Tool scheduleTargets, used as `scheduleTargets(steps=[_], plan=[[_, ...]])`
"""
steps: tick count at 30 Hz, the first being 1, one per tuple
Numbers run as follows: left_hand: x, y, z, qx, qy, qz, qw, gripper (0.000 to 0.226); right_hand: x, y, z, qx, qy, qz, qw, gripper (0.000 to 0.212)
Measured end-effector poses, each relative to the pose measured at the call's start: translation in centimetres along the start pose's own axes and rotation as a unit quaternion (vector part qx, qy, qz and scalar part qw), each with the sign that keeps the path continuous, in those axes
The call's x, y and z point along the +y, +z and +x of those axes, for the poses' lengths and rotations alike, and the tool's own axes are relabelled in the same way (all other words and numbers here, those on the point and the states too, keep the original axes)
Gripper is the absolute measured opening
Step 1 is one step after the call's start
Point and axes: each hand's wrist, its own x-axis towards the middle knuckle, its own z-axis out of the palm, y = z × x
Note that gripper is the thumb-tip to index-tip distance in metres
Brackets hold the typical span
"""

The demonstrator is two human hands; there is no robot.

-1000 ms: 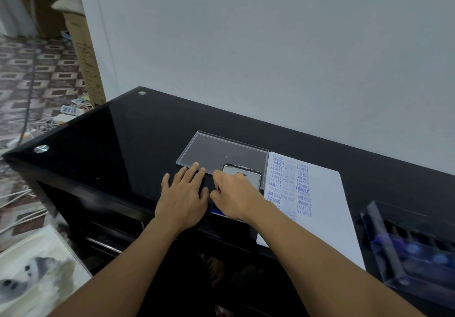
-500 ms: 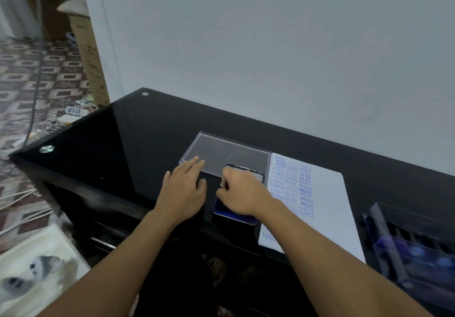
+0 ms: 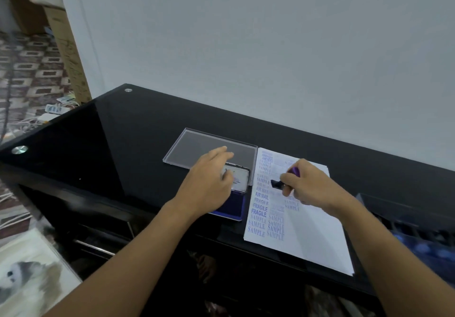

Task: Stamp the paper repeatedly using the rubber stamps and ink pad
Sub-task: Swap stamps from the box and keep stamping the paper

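A white sheet of paper (image 3: 307,233) lies on the black glass table, its left part covered with blue stamped words. My right hand (image 3: 307,186) hovers over the paper's upper part and grips a purple-handled rubber stamp (image 3: 278,183), its black base pointing left. Left of the sheet sits the blue ink pad (image 3: 235,208), its lid (image 3: 240,177) raised. My left hand (image 3: 206,181) rests on the pad's left side, fingers extended toward the lid and touching it.
A clear plastic lid (image 3: 197,147) lies flat behind the ink pad. A clear box with blue stamps (image 3: 418,238) stands at the right table edge. The wall runs close behind the table (image 3: 110,144). Cables and a cardboard box lie on the floor, left.
My right hand left the ink pad and moved right over the paper, now showing the stamp in its grip. My left hand shifted forward onto the pad's lid.
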Motion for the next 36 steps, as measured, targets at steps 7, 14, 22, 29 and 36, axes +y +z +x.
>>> scheduleTargets(steps=[7, 14, 22, 29, 36], plan=[[3.8, 3.9, 0.4, -0.029, 0.060, -0.019, 0.998, 0.040, 3.5, -1.9, -1.8, 0.074, 0.020, -0.119, 0.990, 0.020], [6.0, 7.6, 1.4, -0.130, 0.067, 0.024, 0.989, 0.054, 3.8, -2.1, -2.0, 0.024, 0.003, -0.167, 0.986, 0.010], [5.9, 9.7, 1.5, -0.156, 0.074, 0.045, 0.984, 0.064, 3.8, -1.5, -2.1, -0.037, -0.027, -0.203, 0.978, 0.014], [5.5, 10.9, 1.3, -0.151, 0.083, 0.031, 0.984, 0.059, 4.7, -0.6, -1.4, -0.034, -0.029, -0.223, 0.974, 0.016], [5.4, 11.3, 1.3, -0.110, 0.111, 0.034, 0.987, 0.057, 5.0, -0.5, -1.4, -0.028, -0.041, -0.217, 0.975, 0.021]])
